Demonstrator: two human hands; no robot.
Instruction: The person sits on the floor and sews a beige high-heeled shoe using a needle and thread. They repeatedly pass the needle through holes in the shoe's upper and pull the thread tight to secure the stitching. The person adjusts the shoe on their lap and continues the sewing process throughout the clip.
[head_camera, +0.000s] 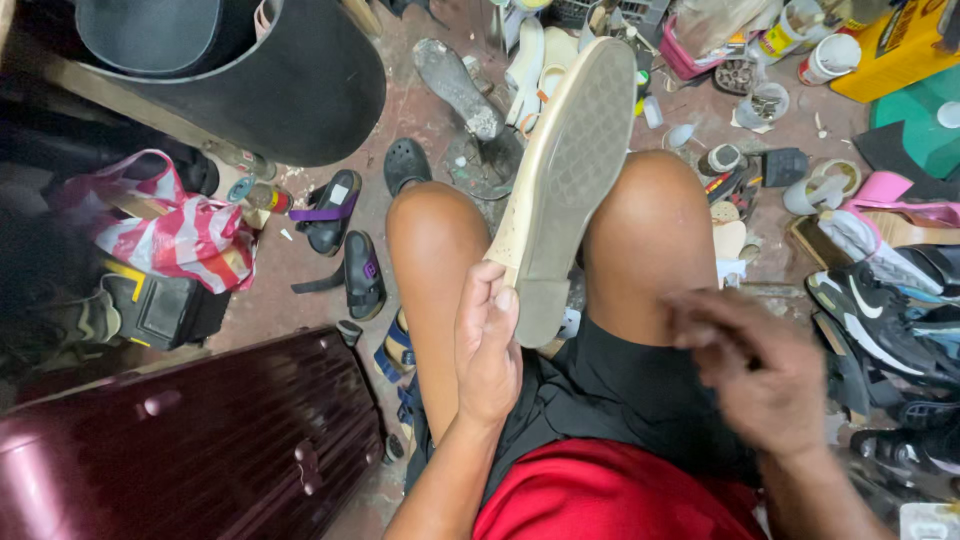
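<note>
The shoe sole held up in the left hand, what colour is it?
Pale beige sole, with a fine grid tread, in the head view.

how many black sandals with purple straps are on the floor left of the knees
2. One black sandal with a purple strap lies by the big black tub; the other sandal lies just below it, nearer the left knee. More may be hidden under the clutter.
</note>
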